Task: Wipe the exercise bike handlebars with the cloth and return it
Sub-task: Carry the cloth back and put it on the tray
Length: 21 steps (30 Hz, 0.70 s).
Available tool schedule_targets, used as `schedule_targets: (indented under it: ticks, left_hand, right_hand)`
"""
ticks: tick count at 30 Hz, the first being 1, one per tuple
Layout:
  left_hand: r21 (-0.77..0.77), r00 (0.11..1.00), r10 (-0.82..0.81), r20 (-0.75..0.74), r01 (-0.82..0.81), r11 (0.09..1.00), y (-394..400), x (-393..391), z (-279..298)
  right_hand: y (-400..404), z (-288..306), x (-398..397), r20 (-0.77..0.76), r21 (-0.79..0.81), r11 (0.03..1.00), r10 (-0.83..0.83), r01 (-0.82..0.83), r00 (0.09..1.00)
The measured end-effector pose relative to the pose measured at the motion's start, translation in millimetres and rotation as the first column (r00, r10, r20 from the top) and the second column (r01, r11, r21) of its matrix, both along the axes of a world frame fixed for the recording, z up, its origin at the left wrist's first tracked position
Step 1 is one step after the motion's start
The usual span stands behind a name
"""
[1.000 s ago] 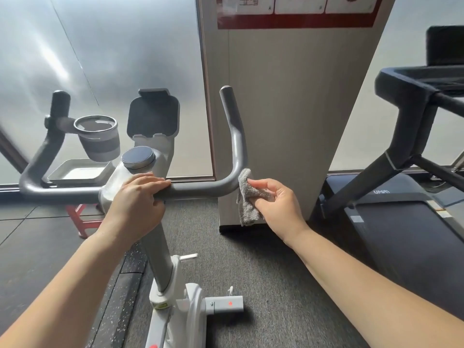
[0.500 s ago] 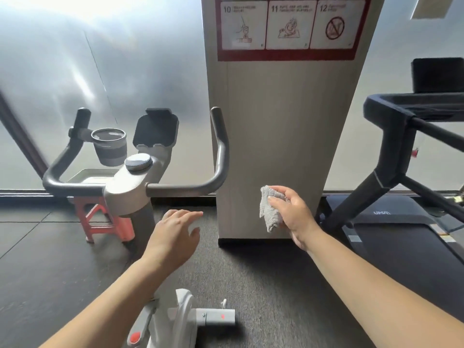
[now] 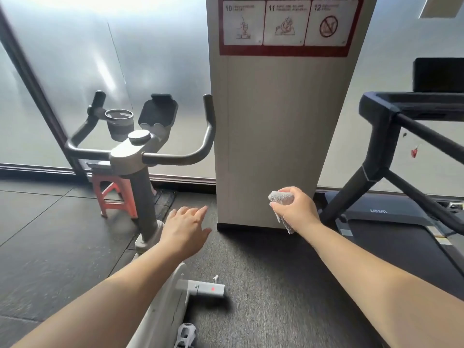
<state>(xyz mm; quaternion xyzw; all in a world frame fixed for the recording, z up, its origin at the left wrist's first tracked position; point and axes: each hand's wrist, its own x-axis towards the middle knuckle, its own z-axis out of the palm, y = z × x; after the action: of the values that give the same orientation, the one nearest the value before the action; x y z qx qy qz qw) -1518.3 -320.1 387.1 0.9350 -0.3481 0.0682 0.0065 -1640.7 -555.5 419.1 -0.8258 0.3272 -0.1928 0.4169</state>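
Right hand [image 3: 295, 212] bunched around grey cloth [image 3: 281, 199], a tail hanging below the fist, in front of the pillar [image 3: 281, 126]; left hand [image 3: 187, 228] empty, fingers spread, clear below the exercise bike handlebars [image 3: 180, 158]; treadmill [image 3: 391, 172] at right.

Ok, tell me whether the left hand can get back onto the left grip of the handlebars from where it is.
Probably yes. The left hand is open and empty, hanging below and right of the handlebars. Nothing lies between it and the left grip except the bike's own stem, which it would reach over or around.
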Motion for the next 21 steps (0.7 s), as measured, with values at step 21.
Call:
schedule_targets:
  ticks: [21]
  left_hand:
    - [0.062, 0.994, -0.060, -0.093, 0.065, 0.996, 101, -153, -35]
  right_hand:
    - [126, -27, -140, -0.080, -0.078, 0.997, -0.010, 0.003, 0.997]
